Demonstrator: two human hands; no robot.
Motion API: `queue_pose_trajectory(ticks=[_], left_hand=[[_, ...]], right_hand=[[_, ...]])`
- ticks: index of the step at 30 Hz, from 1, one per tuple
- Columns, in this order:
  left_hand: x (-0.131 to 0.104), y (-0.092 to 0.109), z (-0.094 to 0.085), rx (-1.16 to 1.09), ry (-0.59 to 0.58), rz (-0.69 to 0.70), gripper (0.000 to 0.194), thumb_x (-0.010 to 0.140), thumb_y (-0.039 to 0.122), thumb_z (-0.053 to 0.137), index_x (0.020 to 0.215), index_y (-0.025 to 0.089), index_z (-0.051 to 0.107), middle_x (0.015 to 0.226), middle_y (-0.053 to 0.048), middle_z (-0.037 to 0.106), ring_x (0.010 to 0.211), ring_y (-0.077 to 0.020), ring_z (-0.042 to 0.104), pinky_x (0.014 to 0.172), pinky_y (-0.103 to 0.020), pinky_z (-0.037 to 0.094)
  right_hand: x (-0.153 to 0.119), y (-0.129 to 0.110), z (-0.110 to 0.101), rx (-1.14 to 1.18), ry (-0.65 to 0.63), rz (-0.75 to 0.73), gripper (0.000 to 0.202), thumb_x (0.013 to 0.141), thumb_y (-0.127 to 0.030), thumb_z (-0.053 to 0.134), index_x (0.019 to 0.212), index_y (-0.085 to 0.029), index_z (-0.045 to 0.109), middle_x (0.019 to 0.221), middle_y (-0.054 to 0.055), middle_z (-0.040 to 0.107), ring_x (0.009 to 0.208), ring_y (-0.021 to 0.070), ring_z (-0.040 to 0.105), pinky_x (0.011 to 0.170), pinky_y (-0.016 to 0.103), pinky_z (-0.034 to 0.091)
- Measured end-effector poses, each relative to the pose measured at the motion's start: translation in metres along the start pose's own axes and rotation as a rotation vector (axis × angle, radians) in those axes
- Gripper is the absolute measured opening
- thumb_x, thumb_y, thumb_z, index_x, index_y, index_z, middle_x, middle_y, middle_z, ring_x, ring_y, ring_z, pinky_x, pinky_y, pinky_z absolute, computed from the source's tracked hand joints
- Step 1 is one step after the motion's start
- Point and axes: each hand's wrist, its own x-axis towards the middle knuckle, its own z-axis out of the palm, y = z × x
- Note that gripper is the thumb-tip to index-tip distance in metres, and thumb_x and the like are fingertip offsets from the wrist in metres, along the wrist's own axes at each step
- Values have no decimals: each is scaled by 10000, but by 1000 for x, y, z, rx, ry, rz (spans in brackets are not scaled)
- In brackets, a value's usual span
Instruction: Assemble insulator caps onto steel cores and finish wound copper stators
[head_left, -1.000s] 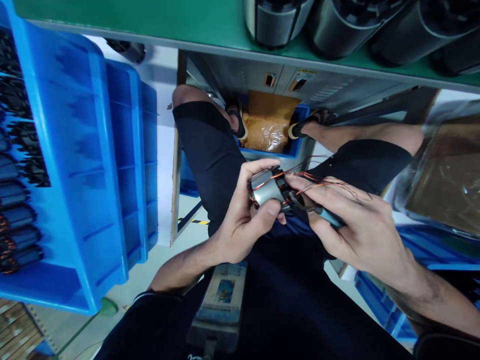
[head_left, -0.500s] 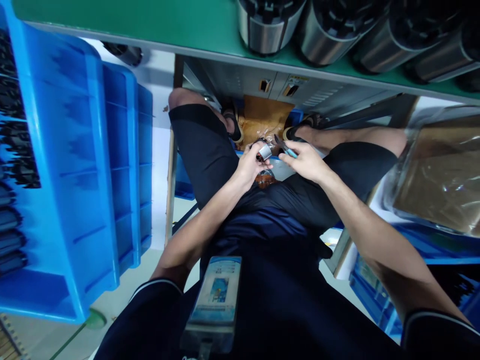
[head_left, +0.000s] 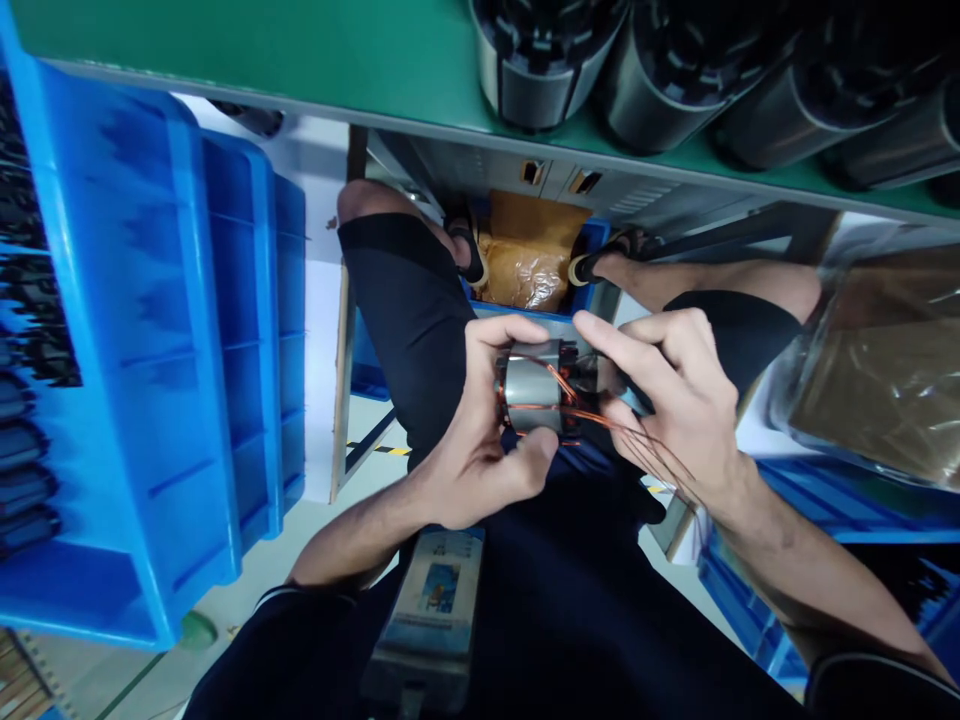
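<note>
A silver metal stator with copper windings is held on its side over my lap. The fingers and thumb of my left hand wrap round it from the left. Loose copper wires trail from its right end, across and below my right hand. That hand is closed round a tool with a blue-green handle, mostly hidden by the fingers; its dark end is close to the stator's right side. The index finger of my right hand points toward the top of the stator.
Several silver and black cylinders stand on the green bench top. Stacked blue crates fill the left. Between my feet lies brown paper with plastic in a blue bin. A plastic-wrapped brown package rests at the right.
Both hands have come up nearer the camera, with the stator in my left hand. It now shows side-on with its loose wires toward the right, and my right index finger has stretched out.
</note>
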Motion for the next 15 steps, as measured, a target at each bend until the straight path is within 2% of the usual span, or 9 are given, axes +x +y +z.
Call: queue_pose_trajectory(ticks=[4, 9, 13, 15], left_hand=[[-3, 7, 2, -13, -15, -27, 546, 1137, 471, 728, 1575, 354, 424, 1137, -36, 662, 844, -193, 689, 852, -389, 661], [-4, 5, 4, -50, -53, 9, 518, 1148, 400, 688, 1581, 371, 405, 1187, -37, 638, 821, -165, 676, 811, -351, 639], [-4, 4, 5, 35, -43, 69, 547, 1114, 359, 697, 1584, 358, 417, 1171, -41, 596, 853, -176, 650, 784, -339, 629], [-6, 3, 5, 80, -28, 76, 561, 1100, 361, 709, 1582, 354, 424, 1219, -61, 588, 933, -199, 658, 813, -348, 638]], right_hand=[[-1, -5, -5, -18, 26, -28, 799, 1095, -186, 603, 1830, -478, 484, 1158, 109, 706, 1028, 350, 708, 946, 564, 611], [-3, -9, -5, -1, 58, -47, 778, 1108, -209, 594, 1834, -470, 497, 1152, 110, 714, 1039, 357, 716, 967, 585, 624], [-4, -12, -6, 19, 64, -73, 774, 1105, -213, 626, 1837, -435, 513, 1140, 109, 742, 972, 329, 735, 843, 506, 617], [-5, -14, -8, 37, 57, -72, 762, 1108, -210, 635, 1834, -419, 531, 1124, 109, 757, 944, 315, 740, 789, 466, 611]])
